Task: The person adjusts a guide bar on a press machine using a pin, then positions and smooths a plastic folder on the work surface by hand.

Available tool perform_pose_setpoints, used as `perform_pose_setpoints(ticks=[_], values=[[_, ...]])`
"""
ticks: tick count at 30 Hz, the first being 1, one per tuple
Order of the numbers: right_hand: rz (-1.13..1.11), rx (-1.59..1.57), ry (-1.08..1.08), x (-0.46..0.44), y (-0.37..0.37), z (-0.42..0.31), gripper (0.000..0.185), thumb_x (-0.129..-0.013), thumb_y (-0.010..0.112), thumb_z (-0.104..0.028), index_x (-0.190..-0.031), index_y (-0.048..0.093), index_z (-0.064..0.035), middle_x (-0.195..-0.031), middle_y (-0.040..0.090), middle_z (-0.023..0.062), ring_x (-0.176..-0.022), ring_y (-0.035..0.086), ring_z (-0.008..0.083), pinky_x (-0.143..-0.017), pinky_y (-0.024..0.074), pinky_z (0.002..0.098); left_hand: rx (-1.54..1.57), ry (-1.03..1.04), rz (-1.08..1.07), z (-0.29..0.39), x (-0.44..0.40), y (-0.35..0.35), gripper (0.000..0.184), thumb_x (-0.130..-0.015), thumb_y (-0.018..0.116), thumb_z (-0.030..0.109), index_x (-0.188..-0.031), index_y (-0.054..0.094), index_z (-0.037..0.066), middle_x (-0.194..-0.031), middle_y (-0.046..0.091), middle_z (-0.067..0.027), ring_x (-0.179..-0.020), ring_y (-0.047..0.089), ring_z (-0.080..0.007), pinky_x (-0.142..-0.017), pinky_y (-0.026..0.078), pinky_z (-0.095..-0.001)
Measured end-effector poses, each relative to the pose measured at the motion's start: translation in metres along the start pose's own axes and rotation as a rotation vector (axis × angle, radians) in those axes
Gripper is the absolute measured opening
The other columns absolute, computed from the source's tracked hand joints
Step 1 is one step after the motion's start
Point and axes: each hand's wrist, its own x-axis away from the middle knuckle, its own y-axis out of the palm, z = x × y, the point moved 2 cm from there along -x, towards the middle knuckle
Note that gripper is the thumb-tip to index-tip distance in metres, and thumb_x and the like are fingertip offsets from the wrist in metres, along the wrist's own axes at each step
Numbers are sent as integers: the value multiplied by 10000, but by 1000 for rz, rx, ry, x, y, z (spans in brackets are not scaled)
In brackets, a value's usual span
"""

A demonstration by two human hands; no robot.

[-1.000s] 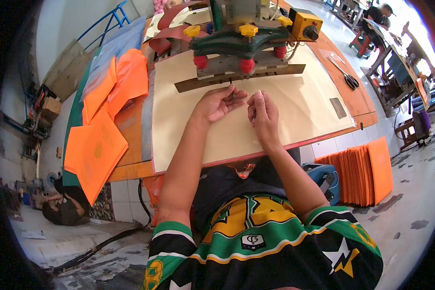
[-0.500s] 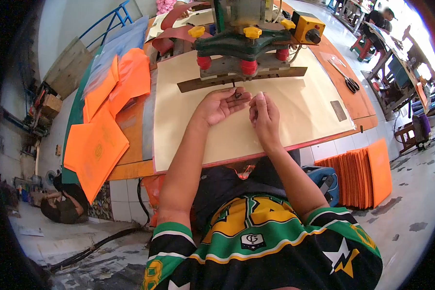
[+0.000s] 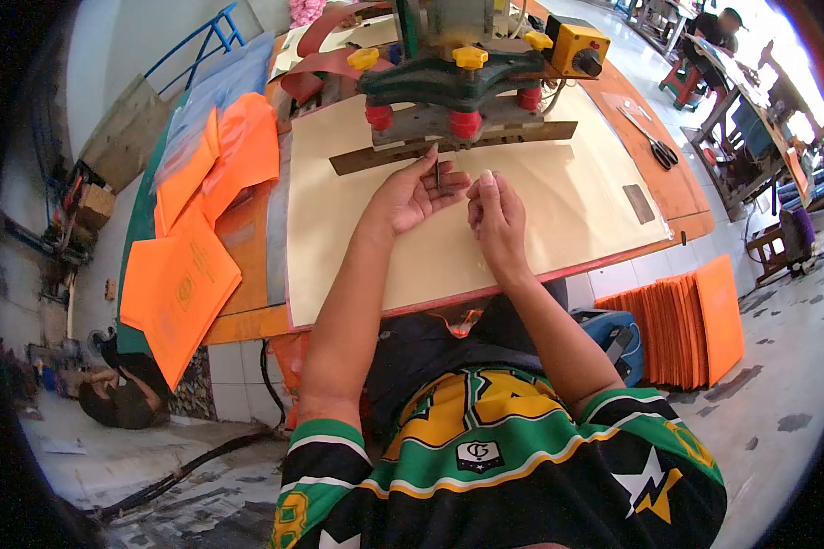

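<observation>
My left hand (image 3: pixel 417 195) is palm up just below the press, its fingers loosely curled. A thin dark rod (image 3: pixel 438 172) stands between its thumb and fingers; its exact kind is too small to tell. My right hand (image 3: pixel 497 215) is closed beside it, thumb pressed on the bent fingers, and whatever they may hold is hidden. Right behind both hands is a long metal strip (image 3: pixel 357 163) under the press head (image 3: pixel 458 80), which has yellow knobs and red cushions. Beneath my hands lies a cream sheet (image 3: pixel 558 210) on the table.
Orange printed sheets (image 3: pixel 188 284) lie at the left table edge. Scissors (image 3: pixel 655 142) and a small dark plate (image 3: pixel 638 204) are to the right. A stack of orange sheets (image 3: pixel 682 320) stands at lower right. A yellow control box (image 3: pixel 577 48) sits beside the press. Other people are farther off.
In my left hand the dark rod has turned and now stands more upright across the fingers, with the thumb raised toward the strip. My right hand stays closed in nearly the same place.
</observation>
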Motion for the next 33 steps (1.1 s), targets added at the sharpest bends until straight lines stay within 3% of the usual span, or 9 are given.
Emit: perform_pose_setpoints(ticks=[2,5,21,23,24,26,27,29,33], values=[[27,-33,5,0,1,-1,380,-1132,438,-345,-910,575,-69,-667,478,-27,-549,430,40,-481,336,210,5,-72,-93,4,7,5,363,-1033,641,267,-1212,617,-48,-1193,715,-246,-1177,686,-338,-1056,549,-450],[8,-64,20,1,0,2,379,-1131,443,-348,-908,575,-70,-669,479,-31,-554,430,38,-482,336,208,-97,0,-122,1,11,5,330,-1049,600,218,-1234,614,-55,-1216,711,-242,-1189,681,-338,-1079,532,-442],[-7,26,30,0,0,1,374,-1138,425,-322,-893,563,-75,-664,471,-36,-550,415,33,-481,328,208,-32,6,-64,-1,-7,-6,269,-1067,570,205,-1204,619,-21,-1215,715,-219,-1215,672,-333,-1044,556,-467],[23,111,27,-2,-2,3,369,-1103,522,-322,-887,576,-28,-643,560,56,-596,554,150,-574,434,326,-42,38,-30,-2,-9,-6,254,-1067,569,206,-1193,620,-8,-1222,715,-213,-1236,662,-331,-1055,544,-475],[16,113,26,-1,1,1,369,-1103,522,-322,-887,576,-28,-643,560,56,-596,554,150,-574,434,326,-38,44,-29,-3,-11,-7,254,-1067,569,206,-1193,620,-8,-1222,715,-213,-1236,662,-331,-1055,544,-475],[34,457,-124,2,11,-9,270,-1055,594,-294,-978,588,-35,-693,630,128,-642,648,262,-625,497,380,-51,51,-81,-3,-13,-7,275,-1072,554,215,-1229,614,-3,-1230,706,-198,-1198,675,-326,-1040,550,-485],[27,458,-126,2,15,-10,270,-1055,594,-294,-978,588,-35,-693,630,128,-642,648,262,-625,497,380,-48,58,-79,-3,-13,-6,275,-1072,554,215,-1229,614,-3,-1230,706,-198,-1198,675,-326,-1040,550,-485],[-21,561,-234,3,22,-11,245,-1000,656,-277,-1065,584,-52,-774,682,170,-719,694,364,-673,539,450,-30,72,-94,-4,-12,-5,255,-1055,595,210,-1178,639,-9,-1187,725,-195,-1143,697,-312,-992,571,-448],[8,739,-409,-9,28,-6,213,-963,703,-217,-1013,634,-21,-780,692,139,-679,680,311,-633,523,419,-58,45,-56,-5,-14,-4,311,-1066,577,257,-1205,648,-12,-1221,715,-177,-1137,696,-289,-1024,550,-412]])
